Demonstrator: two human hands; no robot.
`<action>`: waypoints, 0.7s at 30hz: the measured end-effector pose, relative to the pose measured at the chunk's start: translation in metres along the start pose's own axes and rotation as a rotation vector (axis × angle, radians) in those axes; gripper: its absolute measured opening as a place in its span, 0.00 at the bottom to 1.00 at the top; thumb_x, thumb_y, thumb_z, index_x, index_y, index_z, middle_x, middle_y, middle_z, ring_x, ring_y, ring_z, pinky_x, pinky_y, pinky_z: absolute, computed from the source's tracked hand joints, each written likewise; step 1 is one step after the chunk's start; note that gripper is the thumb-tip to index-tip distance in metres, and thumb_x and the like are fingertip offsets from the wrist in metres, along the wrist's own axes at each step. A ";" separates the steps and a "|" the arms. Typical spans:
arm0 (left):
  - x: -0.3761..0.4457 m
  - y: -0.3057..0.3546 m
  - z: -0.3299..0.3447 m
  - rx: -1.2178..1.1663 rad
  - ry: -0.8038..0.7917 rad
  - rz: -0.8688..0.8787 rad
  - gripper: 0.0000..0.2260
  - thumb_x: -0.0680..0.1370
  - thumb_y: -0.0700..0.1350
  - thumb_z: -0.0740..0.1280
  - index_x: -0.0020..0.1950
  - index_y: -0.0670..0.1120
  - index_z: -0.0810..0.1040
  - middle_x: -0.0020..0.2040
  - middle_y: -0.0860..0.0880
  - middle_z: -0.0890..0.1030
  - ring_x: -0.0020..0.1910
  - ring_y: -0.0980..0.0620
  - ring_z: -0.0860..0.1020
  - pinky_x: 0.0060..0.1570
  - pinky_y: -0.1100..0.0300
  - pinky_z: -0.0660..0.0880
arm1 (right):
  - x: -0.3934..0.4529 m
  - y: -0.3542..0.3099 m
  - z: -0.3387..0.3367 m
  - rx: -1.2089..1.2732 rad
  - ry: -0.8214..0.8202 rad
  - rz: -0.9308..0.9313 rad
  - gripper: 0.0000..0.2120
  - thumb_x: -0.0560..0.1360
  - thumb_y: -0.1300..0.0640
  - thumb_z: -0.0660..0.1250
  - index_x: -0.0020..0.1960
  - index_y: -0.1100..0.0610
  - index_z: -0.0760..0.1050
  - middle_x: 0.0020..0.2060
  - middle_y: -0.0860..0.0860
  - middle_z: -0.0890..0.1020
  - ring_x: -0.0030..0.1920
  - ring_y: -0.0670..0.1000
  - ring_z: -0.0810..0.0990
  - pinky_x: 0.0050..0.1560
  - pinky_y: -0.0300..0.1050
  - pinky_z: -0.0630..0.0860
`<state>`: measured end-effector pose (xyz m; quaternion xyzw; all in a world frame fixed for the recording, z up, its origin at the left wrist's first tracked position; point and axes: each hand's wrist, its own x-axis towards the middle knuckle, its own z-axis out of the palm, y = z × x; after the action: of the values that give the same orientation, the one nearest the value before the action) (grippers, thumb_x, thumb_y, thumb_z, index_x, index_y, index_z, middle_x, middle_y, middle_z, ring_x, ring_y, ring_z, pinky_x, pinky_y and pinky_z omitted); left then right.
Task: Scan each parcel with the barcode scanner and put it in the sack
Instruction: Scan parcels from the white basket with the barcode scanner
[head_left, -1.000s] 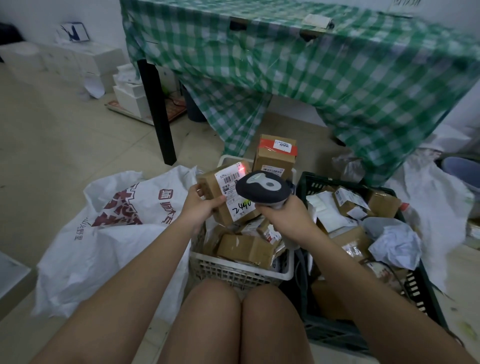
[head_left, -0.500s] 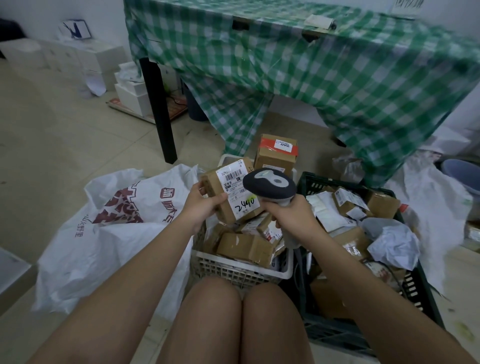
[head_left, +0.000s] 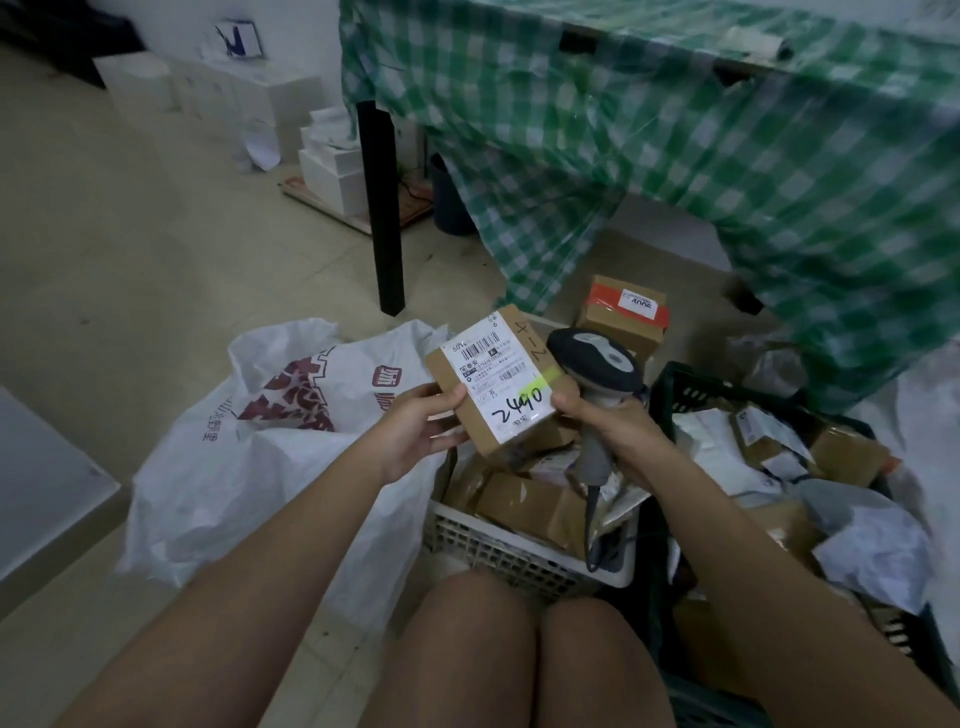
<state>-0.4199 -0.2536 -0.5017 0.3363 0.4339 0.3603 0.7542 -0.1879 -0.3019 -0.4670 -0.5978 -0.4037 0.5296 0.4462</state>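
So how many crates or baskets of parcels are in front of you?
2: a white basket just beyond the knees, and a dark crate to its right. Others may be hidden.

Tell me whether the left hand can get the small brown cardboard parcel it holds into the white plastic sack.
Probably yes: the left hand holds the parcel right beside the sack, whose mouth looks open, with nothing between.

Cardboard parcel w/ paper label, glossy plastic sack, plastic scanner.
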 end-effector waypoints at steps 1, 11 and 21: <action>0.003 -0.001 -0.002 -0.010 0.000 -0.002 0.12 0.78 0.43 0.66 0.61 0.45 0.75 0.54 0.49 0.84 0.56 0.48 0.81 0.51 0.56 0.80 | 0.005 0.002 0.003 -0.012 0.015 -0.003 0.37 0.53 0.43 0.82 0.59 0.53 0.79 0.54 0.48 0.84 0.57 0.51 0.81 0.64 0.54 0.74; 0.057 -0.041 -0.034 0.754 0.500 0.234 0.19 0.79 0.54 0.65 0.63 0.42 0.76 0.60 0.45 0.79 0.61 0.45 0.76 0.62 0.52 0.71 | 0.035 0.008 0.006 -0.104 0.247 -0.070 0.11 0.69 0.55 0.77 0.49 0.52 0.79 0.44 0.47 0.84 0.47 0.48 0.82 0.47 0.45 0.79; 0.088 -0.058 -0.034 0.984 0.533 0.109 0.13 0.78 0.48 0.67 0.59 0.44 0.78 0.57 0.45 0.80 0.57 0.44 0.77 0.52 0.57 0.71 | 0.049 0.019 0.000 -0.131 0.314 -0.028 0.17 0.68 0.53 0.77 0.55 0.57 0.80 0.48 0.51 0.85 0.51 0.52 0.83 0.56 0.52 0.78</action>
<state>-0.4041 -0.2033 -0.5989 0.5677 0.7083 0.2263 0.3533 -0.1825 -0.2607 -0.4990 -0.6953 -0.3710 0.3960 0.4712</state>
